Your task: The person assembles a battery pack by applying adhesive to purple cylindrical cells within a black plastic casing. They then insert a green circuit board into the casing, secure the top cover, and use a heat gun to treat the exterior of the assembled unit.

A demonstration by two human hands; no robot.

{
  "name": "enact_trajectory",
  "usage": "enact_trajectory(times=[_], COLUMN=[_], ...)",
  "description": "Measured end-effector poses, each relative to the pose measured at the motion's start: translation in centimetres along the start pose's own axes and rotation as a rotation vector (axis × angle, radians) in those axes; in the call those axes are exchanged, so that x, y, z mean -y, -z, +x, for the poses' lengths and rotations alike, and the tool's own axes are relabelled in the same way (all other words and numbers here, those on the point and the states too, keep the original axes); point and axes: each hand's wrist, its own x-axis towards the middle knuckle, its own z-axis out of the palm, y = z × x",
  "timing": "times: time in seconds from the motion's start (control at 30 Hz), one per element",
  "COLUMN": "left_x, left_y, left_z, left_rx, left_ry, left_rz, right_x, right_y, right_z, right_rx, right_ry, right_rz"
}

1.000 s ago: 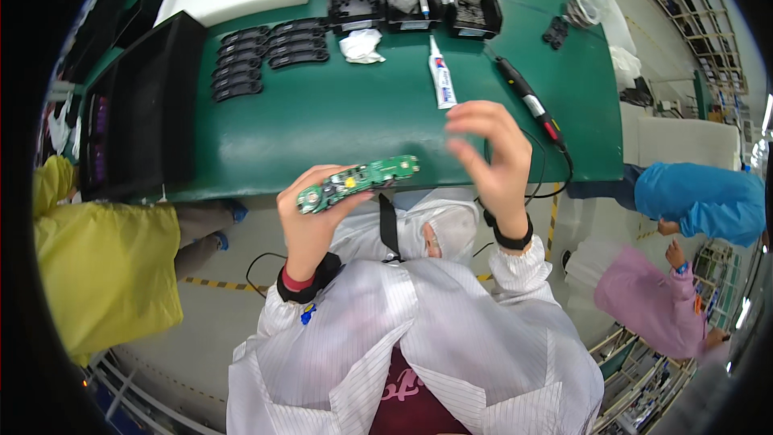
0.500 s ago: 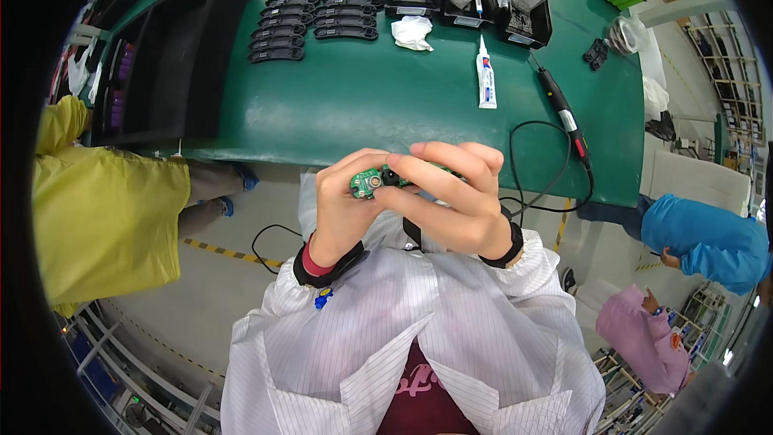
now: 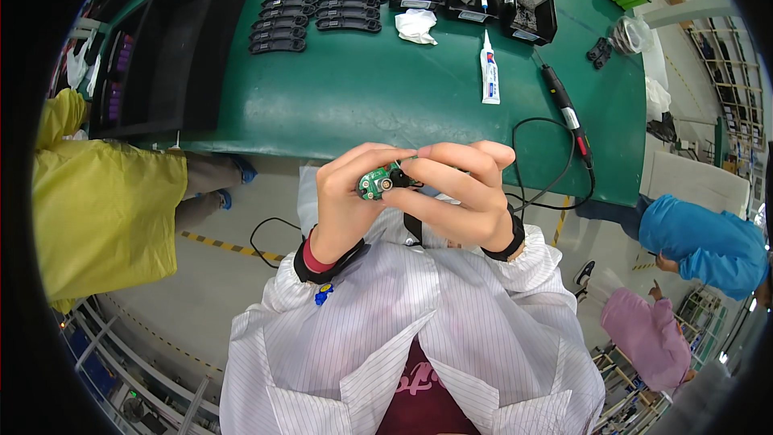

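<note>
Between both hands, just off the table's near edge, I hold a small green circuit board with a round metal connector at its left end. My left hand is closed around that end. My right hand grips the board's other end, its fingers curled over and covering most of it. A dark part shows beside the connector, between my fingertips. On the table beyond lie a white glue tube with a pointed nozzle and a black electric screwdriver with its cable.
Two columns of black curved plastic housings lie at the back left, beside a black divided box. Crumpled white tissue sits before black parts bins. Co-workers stand left in yellow and right in blue and pink.
My hands and the board have shifted slightly to the right, and the board's connector end has turned a little. The co-worker in pink has moved an arm.
</note>
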Motion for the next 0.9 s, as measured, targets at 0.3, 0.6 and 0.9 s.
enact_trajectory(times=[0.3, 0.6, 0.9], left_x=[0.7, -0.1, -0.5], left_y=[-0.4, -0.6, -0.8], left_z=[-0.2, -0.2, -0.3], left_rx=[-0.025, -0.066, -0.064], left_ry=[-0.026, -0.042, -0.050], left_rz=[0.017, 0.011, 0.012], right_x=[-0.2, 1.3, 0.7], right_y=[-0.6, -1.0, -0.5], right_z=[-1.0, -2.5, -1.9], right_rx=[-0.009, -0.074, -0.097], right_ry=[0.090, 0.028, 0.119], right_rz=[-0.085, -0.244, -0.326])
